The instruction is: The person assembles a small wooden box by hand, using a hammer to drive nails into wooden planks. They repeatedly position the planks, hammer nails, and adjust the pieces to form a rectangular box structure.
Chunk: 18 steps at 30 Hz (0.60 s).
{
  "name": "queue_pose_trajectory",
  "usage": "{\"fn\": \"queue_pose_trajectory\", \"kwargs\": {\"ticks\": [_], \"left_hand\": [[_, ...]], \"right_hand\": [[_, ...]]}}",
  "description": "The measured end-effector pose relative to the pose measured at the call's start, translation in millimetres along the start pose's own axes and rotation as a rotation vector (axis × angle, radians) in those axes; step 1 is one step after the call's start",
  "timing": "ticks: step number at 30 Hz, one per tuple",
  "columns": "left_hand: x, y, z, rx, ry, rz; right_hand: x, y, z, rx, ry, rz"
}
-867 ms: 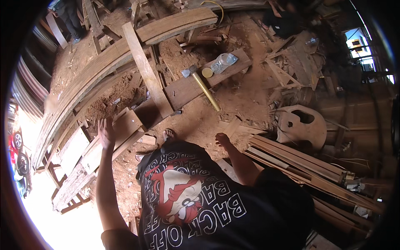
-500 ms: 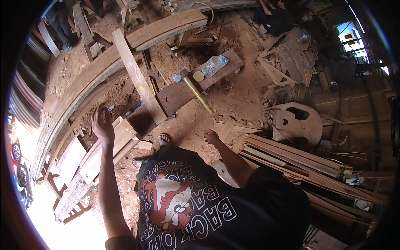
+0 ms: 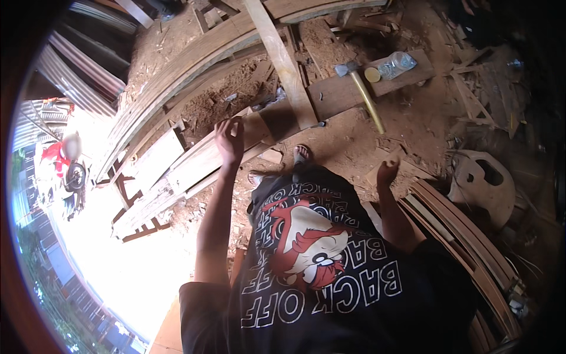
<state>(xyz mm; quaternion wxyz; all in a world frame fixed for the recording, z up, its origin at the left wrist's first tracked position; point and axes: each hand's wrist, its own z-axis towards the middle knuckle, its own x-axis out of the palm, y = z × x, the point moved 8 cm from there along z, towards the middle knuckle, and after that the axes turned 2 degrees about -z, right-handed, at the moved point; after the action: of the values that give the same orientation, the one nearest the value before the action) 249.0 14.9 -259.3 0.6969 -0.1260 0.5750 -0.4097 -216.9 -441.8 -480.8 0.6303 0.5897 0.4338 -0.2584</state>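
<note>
My left hand [image 3: 230,140] hovers over a pale wooden beam [image 3: 256,127], its fingers loosely bent and somewhat apart, with nothing seen in them. Off to the right, my right hand [image 3: 387,171] is held above the ground with its fingers curled in. Whether anything small is inside them cannot be made out. Beyond both hands, a hammer [image 3: 367,100] with a yellow handle lies across a brown plank [image 3: 336,97], the handle sticking out past the near edge. Beside its head are a round yellowish disc [image 3: 372,75] and a clear plastic bag [image 3: 396,65].
A narrow board [image 3: 283,65] crosses the plank and a long curved timber [image 3: 194,62]. Stacked wood strips [image 3: 466,227] lie at right, near a wooden piece with cut-out holes [image 3: 483,186]. Wood scraps litter the dirt floor [image 3: 342,138]. A red motorcycle [image 3: 65,162] stands at far left.
My view has swung left, so the scene sits further right and more of the bright outdoors shows. My left hand has moved toward the beam's end, its fingers more bent. The hammer still lies there.
</note>
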Motion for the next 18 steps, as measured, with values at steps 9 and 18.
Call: {"fn": "queue_pose_trajectory", "kwargs": {"ticks": [9, 18], "left_hand": [[10, -32, 1, 0.154, 0.014, 0.021], [19, -34, 4, 0.237, 0.040, 0.066]], "right_hand": [[-63, 215, 50, -0.414, -0.029, 0.070], [11, 239, 97, -0.336, 0.333, -0.209]]}}
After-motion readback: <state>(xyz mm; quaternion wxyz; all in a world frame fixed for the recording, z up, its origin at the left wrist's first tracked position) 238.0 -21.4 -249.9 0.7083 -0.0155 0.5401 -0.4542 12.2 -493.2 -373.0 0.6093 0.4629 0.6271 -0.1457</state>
